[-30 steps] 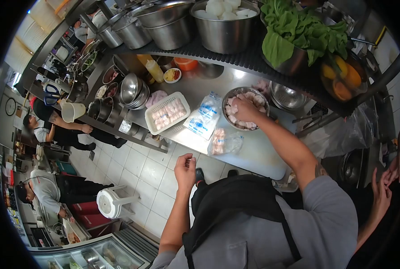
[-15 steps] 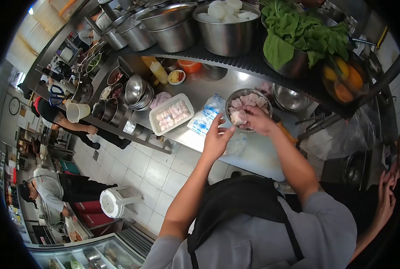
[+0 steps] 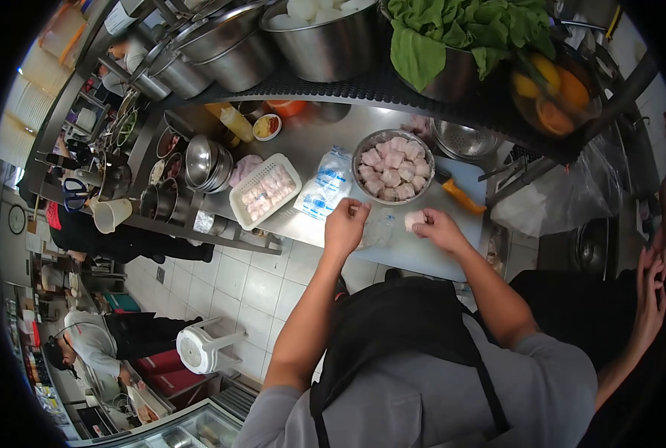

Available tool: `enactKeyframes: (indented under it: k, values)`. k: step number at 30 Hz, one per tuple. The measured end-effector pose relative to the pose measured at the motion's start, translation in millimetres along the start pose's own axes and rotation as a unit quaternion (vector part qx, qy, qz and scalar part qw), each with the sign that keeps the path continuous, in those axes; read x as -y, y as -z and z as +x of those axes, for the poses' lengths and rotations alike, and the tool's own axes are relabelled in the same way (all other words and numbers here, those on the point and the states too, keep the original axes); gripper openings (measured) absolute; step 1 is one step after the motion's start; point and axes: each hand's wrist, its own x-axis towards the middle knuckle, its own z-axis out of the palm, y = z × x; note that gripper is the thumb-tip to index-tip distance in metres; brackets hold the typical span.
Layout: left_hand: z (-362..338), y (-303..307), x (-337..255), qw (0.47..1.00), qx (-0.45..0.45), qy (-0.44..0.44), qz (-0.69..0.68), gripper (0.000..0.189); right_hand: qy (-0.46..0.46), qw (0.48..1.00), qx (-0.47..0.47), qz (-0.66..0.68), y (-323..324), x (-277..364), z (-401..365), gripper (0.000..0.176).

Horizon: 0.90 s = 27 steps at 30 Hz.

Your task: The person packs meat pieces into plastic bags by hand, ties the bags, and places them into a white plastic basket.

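Observation:
My right hand (image 3: 443, 233) pinches a pale pink piece of raw meat (image 3: 414, 221) above the pale blue cutting board (image 3: 441, 257). Beside it, my left hand (image 3: 346, 228) is closed, thumb against the curled fingers; whether anything is between them is hidden. A clear plastic bag (image 3: 378, 232) lies crumpled right next to the left fingertips. Just beyond both hands, a round metal bowl (image 3: 362, 184) holds several similar meat chunks. A white plastic bag with blue print (image 3: 325, 187) lies left of the bowl. Further left, a white perforated basket (image 3: 286, 162) contains rows of meat pieces.
A yellow-handled knife (image 3: 464, 197) lies on the board's right side. A metal colander (image 3: 464, 140) stands behind it. Overhead, a shelf (image 3: 363, 91) carries metal pots and leafy greens (image 3: 467, 33). Another person's hands (image 3: 652, 280) are at the right edge; a white stool (image 3: 198, 348) stands left.
My right hand has drawn back from the bowl toward me with the meat piece. My left hand has closed from spread fingers. The camera view has shifted, and the bowl's contents show fully.

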Motion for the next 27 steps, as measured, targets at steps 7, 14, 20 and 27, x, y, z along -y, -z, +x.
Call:
enactKeyframes:
  k: [7,14,20,27]
  values:
    - [-32,-50,13,0.991,0.028,-0.045,0.126,0.029,0.047,0.974,0.011,0.22,-60,-26,28,0.02]
    - [-46,-36,7,0.994,0.005,-0.095,0.061,0.021,0.03,0.991,0.1,0.086,-73,-31,51,0.026]
    - [-54,-46,16,0.987,0.036,-0.143,0.064,0.017,0.125,0.988,0.083,-0.033,-73,-21,42,0.038]
    - [-60,-42,10,0.993,0.011,-0.103,0.054,0.015,-0.02,0.993,0.113,-0.004,-69,-6,43,0.036]
